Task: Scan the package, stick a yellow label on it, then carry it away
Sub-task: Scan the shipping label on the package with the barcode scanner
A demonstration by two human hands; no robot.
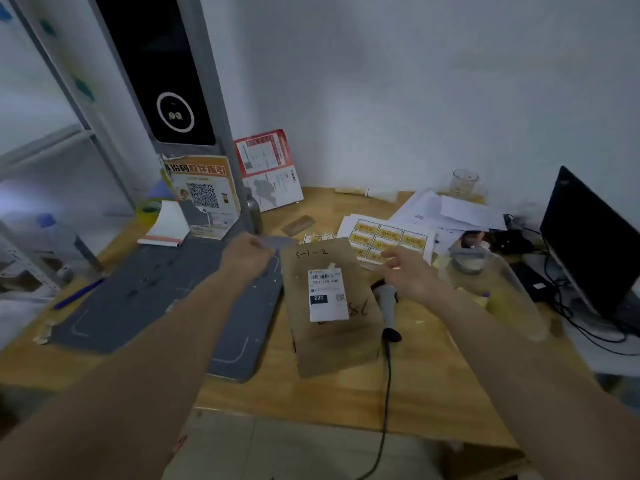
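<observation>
Neither hand has hold of the package: the left hand [246, 252] is loosely curled with thumb and fingertips together, though blur hides whether it pinches anything, and the right hand [412, 271] hangs with relaxed, spread fingers. Between them, on the wooden table [346, 396], lies the flat brown cardboard package [332, 341] bearing a white barcode label [327, 294]. At its 1 o'clock sits the white sheet of yellow labels [386, 237], at 3 o'clock a grey handheld scanner [388, 303], at 9 o'clock a grey mat [166, 292].

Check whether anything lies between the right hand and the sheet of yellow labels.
Nothing visible blocks it. The right hand hovers with fingers spread just short of the yellow label sheet, which lies flat and uncovered on the table beyond the package. The scanner lies below the hand, out of that path.
</observation>
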